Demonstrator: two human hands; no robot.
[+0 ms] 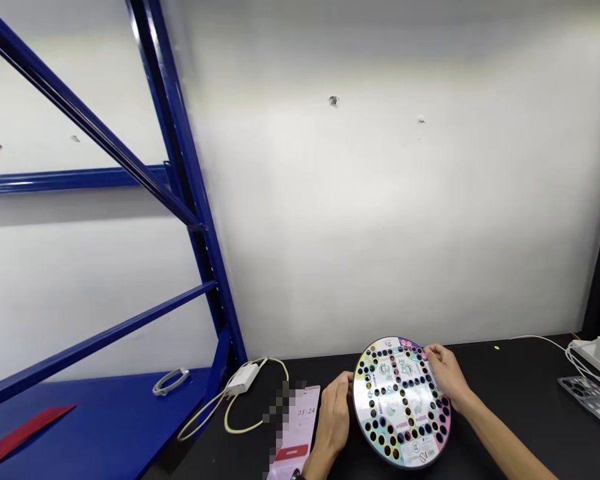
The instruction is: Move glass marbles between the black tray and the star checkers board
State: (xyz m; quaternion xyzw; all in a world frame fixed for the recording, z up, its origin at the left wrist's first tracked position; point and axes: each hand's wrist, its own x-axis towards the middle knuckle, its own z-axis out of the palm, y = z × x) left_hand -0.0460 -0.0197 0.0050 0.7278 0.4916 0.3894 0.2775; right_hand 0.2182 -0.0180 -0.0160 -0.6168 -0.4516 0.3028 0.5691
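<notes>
Round, multicoloured, dark-holed disc (403, 400) could slip from its rim hold

A flat, pink-screened phone (299, 427) lies just beside the left hand (335, 412); a sideways wrist could nudge it. That grip holds the disc's left rim over the black tabletop (510, 380); the right hand (447, 377) pinches the upper-right rim. Uneven pressure could twist the disc loose.

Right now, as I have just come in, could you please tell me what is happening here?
A person holds a round board full of holes by its rim, left hand at the left edge, right hand at the upper right. Its printed face is turned toward the camera. Beside the left hand, a pink screen on the black table reads 03:24.
</notes>
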